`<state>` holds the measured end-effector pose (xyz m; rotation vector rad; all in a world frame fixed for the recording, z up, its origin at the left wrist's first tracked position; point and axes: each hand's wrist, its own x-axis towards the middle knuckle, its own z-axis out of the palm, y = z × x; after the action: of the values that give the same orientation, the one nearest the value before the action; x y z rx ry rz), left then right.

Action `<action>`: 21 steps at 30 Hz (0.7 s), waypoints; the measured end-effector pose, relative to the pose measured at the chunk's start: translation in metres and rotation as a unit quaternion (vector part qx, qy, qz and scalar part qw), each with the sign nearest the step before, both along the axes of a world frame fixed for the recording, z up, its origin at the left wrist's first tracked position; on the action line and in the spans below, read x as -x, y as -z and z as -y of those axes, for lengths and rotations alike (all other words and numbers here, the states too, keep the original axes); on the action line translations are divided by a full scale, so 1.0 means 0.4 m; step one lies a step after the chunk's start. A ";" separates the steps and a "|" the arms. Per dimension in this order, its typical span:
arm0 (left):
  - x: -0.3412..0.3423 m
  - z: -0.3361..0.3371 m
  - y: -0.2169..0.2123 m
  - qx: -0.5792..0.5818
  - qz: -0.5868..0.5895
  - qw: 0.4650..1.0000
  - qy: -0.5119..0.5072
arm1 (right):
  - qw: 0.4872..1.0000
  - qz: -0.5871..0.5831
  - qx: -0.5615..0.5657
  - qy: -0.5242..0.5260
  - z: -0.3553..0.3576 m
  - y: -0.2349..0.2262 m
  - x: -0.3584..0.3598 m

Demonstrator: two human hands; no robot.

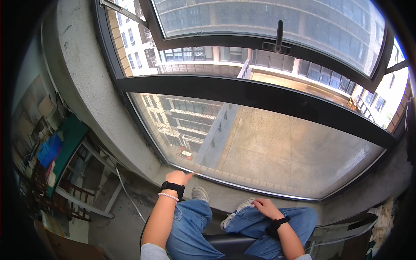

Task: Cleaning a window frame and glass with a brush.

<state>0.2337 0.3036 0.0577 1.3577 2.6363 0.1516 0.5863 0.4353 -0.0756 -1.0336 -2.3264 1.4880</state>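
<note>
My left hand (177, 177) reaches forward over my left knee, close to the bottom edge of the window (260, 143). One finger stretches out to the right toward the glass, and the others look curled under. Whether that fingertip touches the frame I cannot tell. A black band (173, 188) and a beaded bracelet (168, 196) circle that wrist. My right hand (267, 209) rests on my bent right leg in blue jeans (299, 219), its fingers drawn together and nothing visible in them. Another black band (278, 222) is around the right wrist.
Above the dark crossbar (260, 95), a window sash (268, 19) is tilted outward, with a black handle (279, 37). A green-topped table (69, 134) carrying a blue item (49, 150) stands at left. Rough concrete wall (93, 82) borders the window. Pale crumpled material (383, 223) lies at lower right.
</note>
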 end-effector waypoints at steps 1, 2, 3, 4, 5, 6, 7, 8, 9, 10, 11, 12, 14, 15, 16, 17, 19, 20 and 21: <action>-0.006 0.006 -0.007 0.062 -0.049 0.996 0.029 | 1.000 0.003 -0.011 -0.005 0.001 -0.002 0.001; -0.008 0.007 -0.020 0.062 -0.050 0.996 0.027 | 1.000 0.006 -0.021 -0.010 0.004 -0.005 0.003; -0.011 0.004 -0.043 -0.008 -0.014 0.999 -0.037 | 1.000 0.005 -0.022 -0.012 0.008 -0.013 0.008; -0.022 -0.012 -0.068 -0.078 0.024 0.992 -0.094 | 1.000 0.012 -0.019 -0.005 0.008 -0.024 0.003; -0.040 -0.017 -0.098 -0.160 0.010 0.981 -0.112 | 1.000 0.019 -0.016 0.001 0.006 -0.032 0.000; -0.058 -0.012 -0.121 -0.228 -0.051 0.966 -0.112 | 1.000 0.019 -0.016 0.003 0.008 -0.036 -0.001; -0.059 -0.015 -0.128 -0.298 -0.039 0.946 -0.117 | 0.999 0.025 -0.019 -0.005 0.009 -0.039 -0.002; -0.059 -0.021 -0.132 -0.366 -0.026 0.922 -0.121 | 0.999 0.033 -0.021 -0.012 0.008 -0.040 -0.003; -0.064 -0.031 -0.135 -0.366 -0.024 0.923 -0.119 | 0.999 0.033 -0.020 -0.010 0.007 -0.039 -0.006; -0.072 -0.036 -0.143 -0.412 -0.054 0.905 -0.091 | 0.999 0.033 -0.019 -0.013 0.008 -0.041 -0.002; -0.080 -0.041 -0.146 -0.457 -0.083 0.883 -0.061 | 0.999 0.034 -0.018 -0.016 0.008 -0.043 -0.001; -0.084 -0.043 -0.141 -0.456 -0.085 0.884 -0.063 | 0.999 0.033 -0.017 -0.019 0.011 -0.047 0.003; -0.081 -0.053 -0.107 -0.279 0.003 0.958 -0.065 | 0.999 0.018 -0.039 -0.023 0.017 -0.056 0.007; -0.079 -0.058 -0.085 -0.234 0.030 0.969 -0.074 | 0.999 0.018 -0.039 -0.022 0.016 -0.053 0.005; -0.075 -0.053 -0.068 -0.234 0.030 0.969 -0.073 | 0.999 0.017 -0.041 -0.023 0.015 -0.048 0.003; -0.071 -0.047 -0.053 -0.198 0.045 0.976 -0.075 | 0.999 0.016 -0.044 -0.024 0.015 -0.045 0.002; -0.060 -0.039 -0.036 -0.162 0.061 0.982 -0.076 | 0.998 0.020 -0.045 -0.025 0.013 -0.044 0.001; -0.038 -0.034 -0.016 -0.059 0.067 0.996 -0.031 | 0.998 0.023 -0.046 -0.027 0.013 -0.044 0.001; -0.031 -0.029 -0.012 0.043 0.072 0.996 0.013 | 0.998 0.024 -0.046 -0.028 0.013 -0.043 0.001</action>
<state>0.2462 0.3153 0.0627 1.3000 2.4762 0.1262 0.5859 0.4300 -0.0585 -0.9975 -2.4512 1.3757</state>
